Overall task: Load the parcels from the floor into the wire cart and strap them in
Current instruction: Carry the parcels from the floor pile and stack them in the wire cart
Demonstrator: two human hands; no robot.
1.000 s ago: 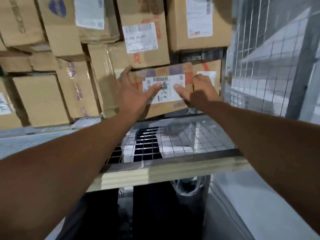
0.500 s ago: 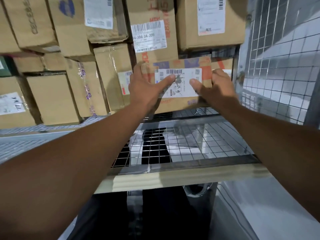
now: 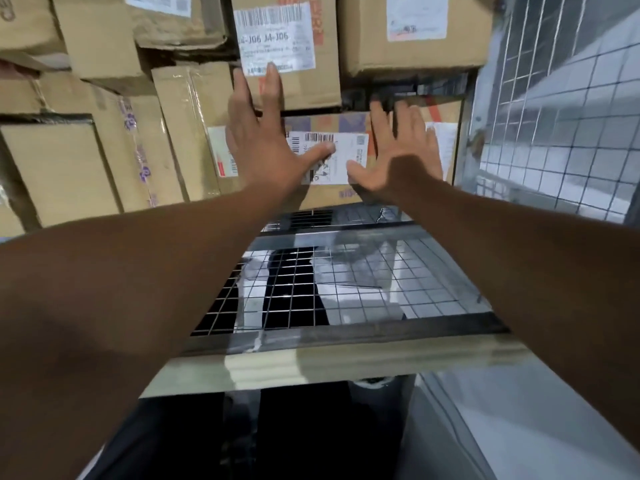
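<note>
Head view. Your left hand [image 3: 266, 143] and right hand [image 3: 401, 150] are both lying flat against the front face of the labelled parcel [image 3: 325, 197]. The fingers are straight and spread wide, and neither hand is gripping anything.

The parcel is sitting between and behind your two palms. Your left palm is covering its left end and your right palm its right end. Your left thumb is resting on the parcel's white label [image 3: 349, 150], and your right thumb is lying at the label's lower right corner. Your left fingertips are reaching past the parcel's top edge onto the J4-J06 box [image 3: 304, 88] directly above it.

The parcel's long axis is running left to right, level. Its labelled face is pointing toward you, with the barcode along the top of the label.

The wire shelf [image 3: 346, 282] is lying directly below and in front of the parcel. The mesh side wall [image 3: 554, 116] is standing just to its right. Stacked cartons [image 3: 104, 161] are filling the space to its left. Whether the parcel's far side is touching anything cannot be determined.
</note>
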